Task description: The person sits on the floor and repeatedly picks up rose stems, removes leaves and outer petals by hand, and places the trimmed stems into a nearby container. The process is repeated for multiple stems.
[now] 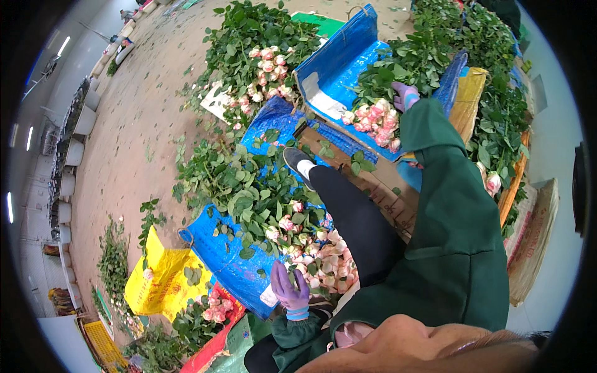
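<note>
My left hand (290,289), in a purple glove with a blue cuff, is raised with fingers apart over the edge of a blue woven sheet (233,265). Pink-and-white roses (287,222) with leafy stems and many loose petals (333,261) lie just beside it. My right hand (405,96), in a like glove, reaches out to a bunch of pink-and-white roses (378,119) lying on a folded blue sheet (343,70). Its fingers are by the leafy stems just above the blooms; whether they grip any is not clear.
A large rose pile (266,42) stands ahead on the floor. Cardboard (387,186) lies beside my leg and shoe (298,163). A yellow sack (163,279) and a red sack (219,326) with roses are at lower left. More leafy stems (494,112) line the right by the wall.
</note>
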### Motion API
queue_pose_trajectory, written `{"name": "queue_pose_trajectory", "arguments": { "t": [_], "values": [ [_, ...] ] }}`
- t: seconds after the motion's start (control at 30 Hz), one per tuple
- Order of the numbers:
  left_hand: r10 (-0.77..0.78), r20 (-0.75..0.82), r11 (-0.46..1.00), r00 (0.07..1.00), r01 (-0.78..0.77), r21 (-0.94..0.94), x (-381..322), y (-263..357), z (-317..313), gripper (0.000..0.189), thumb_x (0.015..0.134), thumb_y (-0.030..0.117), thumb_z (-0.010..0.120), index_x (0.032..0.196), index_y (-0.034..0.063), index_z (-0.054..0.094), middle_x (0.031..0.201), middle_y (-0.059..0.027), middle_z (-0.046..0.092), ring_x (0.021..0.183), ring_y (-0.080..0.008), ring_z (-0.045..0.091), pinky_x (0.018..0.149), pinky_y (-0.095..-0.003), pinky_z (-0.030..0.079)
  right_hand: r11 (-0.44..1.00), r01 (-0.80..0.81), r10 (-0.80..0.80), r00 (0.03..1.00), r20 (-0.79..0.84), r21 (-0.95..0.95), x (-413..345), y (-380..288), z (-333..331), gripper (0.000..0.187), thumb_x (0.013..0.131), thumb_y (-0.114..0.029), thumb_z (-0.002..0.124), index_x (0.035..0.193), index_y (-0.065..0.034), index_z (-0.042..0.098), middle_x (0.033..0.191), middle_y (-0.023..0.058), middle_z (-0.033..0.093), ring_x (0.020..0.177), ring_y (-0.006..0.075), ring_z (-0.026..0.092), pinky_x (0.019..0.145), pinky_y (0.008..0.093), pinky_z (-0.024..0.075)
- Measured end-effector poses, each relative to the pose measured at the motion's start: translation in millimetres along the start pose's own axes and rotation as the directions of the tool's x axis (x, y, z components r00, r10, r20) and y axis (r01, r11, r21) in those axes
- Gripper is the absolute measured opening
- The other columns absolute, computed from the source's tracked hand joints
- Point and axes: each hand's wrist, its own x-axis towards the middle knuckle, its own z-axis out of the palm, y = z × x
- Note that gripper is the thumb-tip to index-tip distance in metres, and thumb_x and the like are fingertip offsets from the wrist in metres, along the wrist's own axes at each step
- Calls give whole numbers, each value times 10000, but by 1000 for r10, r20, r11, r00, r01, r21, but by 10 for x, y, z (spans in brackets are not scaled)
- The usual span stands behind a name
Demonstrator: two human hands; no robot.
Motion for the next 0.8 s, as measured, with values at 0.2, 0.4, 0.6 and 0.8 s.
{"name": "queue_pose_trajectory", "arguments": {
  "t": [0.2,0.4,0.6,0.8],
  "values": [
    [-114,-49,992,992,112,-50,150,-230,192,423,889,55,640,1284,-73,559,1273,-241,602,1119,-444,583,961,-497,475,319,894,-647,449,617,-315,-2415,-226,550,533,903,-244,667,1388,-100,500,1290,184,589,1105,356,606,933,433,497],
    [-663,-120,733,739,607,-308,-37,-1328,906,335,940,131,621,1240,-19,612,1192,-208,658,1109,-336,632,955,-391,487,-38,994,263,104,959,-98,-3389,1209,1950,420,948,-432,538,1215,-125,644,1093,157,697,1046,364,646,893,455,499],
    [-916,-25,396,399,897,-197,-87,-2377,993,345,930,305,631,1152,45,677,1047,-182,710,958,-311,686,856,-391,517,73,955,213,268,940,-289,-3258,2727,2878,364,952,-375,507,980,-54,678,975,216,694,972,390,659,851,489,503],
    [-906,281,375,316,908,188,610,-2500,1374,507,857,511,650,1053,45,691,1085,-214,682,1064,-371,642,903,-453,501,248,951,279,114,954,-186,-4118,3117,2928,292,948,-319,527,1044,-73,652,1074,199,678,995,390,645,850,471,513]
  ]
}}
